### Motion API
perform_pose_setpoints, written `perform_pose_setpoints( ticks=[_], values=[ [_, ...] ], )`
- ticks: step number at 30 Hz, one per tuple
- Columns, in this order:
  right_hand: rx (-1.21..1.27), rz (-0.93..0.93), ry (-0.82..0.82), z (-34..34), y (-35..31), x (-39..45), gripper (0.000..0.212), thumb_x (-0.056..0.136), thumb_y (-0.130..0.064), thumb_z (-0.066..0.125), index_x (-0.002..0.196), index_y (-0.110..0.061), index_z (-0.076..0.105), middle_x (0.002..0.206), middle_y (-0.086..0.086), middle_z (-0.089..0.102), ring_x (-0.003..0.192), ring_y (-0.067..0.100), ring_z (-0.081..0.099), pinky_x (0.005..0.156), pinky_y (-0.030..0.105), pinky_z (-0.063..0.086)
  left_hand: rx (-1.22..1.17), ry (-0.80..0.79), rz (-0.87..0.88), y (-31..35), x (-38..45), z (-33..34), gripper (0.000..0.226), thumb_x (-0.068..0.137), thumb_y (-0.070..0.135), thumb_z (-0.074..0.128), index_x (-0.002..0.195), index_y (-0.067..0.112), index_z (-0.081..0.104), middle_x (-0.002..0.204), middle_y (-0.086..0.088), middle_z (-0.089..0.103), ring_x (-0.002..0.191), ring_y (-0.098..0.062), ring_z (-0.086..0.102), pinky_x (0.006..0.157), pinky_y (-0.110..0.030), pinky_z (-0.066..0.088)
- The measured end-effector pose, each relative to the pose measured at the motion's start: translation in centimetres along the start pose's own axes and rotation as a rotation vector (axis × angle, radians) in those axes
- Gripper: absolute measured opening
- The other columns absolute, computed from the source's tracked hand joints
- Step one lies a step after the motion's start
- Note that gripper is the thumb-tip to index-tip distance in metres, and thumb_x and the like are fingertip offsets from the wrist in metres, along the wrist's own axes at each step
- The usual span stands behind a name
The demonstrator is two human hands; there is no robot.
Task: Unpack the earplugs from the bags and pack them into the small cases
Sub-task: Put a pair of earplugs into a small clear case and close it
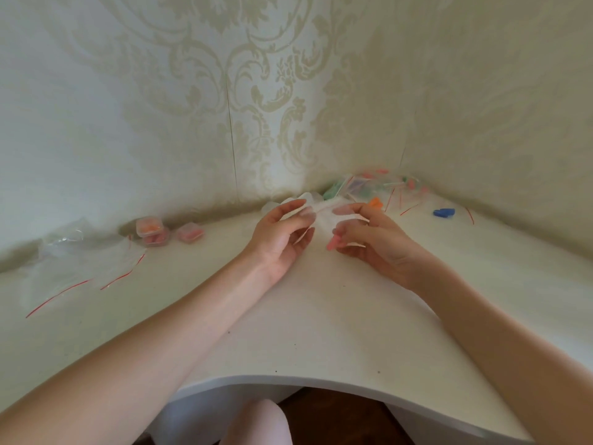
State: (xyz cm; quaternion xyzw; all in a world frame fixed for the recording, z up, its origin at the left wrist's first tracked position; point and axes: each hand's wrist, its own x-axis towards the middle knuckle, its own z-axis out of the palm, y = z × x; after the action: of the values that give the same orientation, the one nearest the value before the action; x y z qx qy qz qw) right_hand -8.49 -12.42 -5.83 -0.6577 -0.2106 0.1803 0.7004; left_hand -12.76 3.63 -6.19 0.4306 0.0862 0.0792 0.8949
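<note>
Blurrily, both hands (324,232) pinch a clear bag (324,218).

clear glossy plastic bags (80,264) and translucent plastic cases (149,228) lie on a smooth matt white table (321,332).

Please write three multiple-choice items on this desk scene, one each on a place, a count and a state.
1. Where do the filled small cases lie?
A. Far left, by the wall
B. At the near desk edge
C. Beside the blue earplugs

2. How many filled small cases show there?
A. One
B. Three
C. Six

3. What are the hands doing?
A. Resting flat on the desk
B. Both holding a clear bag
C. Closing a case lid

Answers:
1 A, they sit where the desk meets the wall.
2 B, one stacked on another, one beside.
3 B, the left hand and right hand pinch the clear bag between them.
</note>
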Motion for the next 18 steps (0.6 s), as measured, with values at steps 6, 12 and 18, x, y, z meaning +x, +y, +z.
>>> perform_pose_setpoints(
  ticks=[6, 12, 18],
  values=[
    [-0.048, 0.053, -0.048, -0.1, -0.1, 0.2, 0.033, 0.097, -0.027, 0.044, 0.107, -0.008, 0.069, 0.099, 0.013, 0.065, 0.087, 0.028, 0.065, 0.085, 0.037, 0.046, 0.062, -0.063, 0.051, -0.4, -0.2, 0.4, 0.025, 0.082, -0.016, 0.057, 0.09, 0.007, 0.058, 0.081, -0.012, 0.063, 0.064, -0.019, 0.065, 0.066, -0.025, 0.058],
    [-0.091, 0.024, 0.109, -1.1, -0.2, -0.4, 0.015, 0.089, -0.016, 0.061, 0.09, -0.005, 0.072, 0.07, 0.007, 0.056, 0.058, 0.011, 0.05, 0.06, 0.018, 0.048, 0.366, -0.104, 0.13, -1.2, -1.2, 0.8, 0.026, 0.078, -0.01, 0.068, 0.095, 0.007, 0.058, 0.088, -0.007, 0.064, 0.067, -0.016, 0.067, 0.065, -0.029, 0.059],
    [-0.139, 0.051, 0.098, -1.8, -1.0, -0.7, 0.011, 0.093, -0.008, 0.056, 0.091, -0.005, 0.066, 0.081, 0.004, 0.069, 0.065, 0.01, 0.062, 0.067, 0.02, 0.055, 0.811, 0.049, 0.666, -1.2, -2.0, 0.7, 0.03, 0.082, -0.002, 0.067, 0.074, 0.023, 0.052, 0.091, -0.005, 0.057, 0.069, -0.015, 0.063, 0.034, -0.039, 0.05]
  ],
)
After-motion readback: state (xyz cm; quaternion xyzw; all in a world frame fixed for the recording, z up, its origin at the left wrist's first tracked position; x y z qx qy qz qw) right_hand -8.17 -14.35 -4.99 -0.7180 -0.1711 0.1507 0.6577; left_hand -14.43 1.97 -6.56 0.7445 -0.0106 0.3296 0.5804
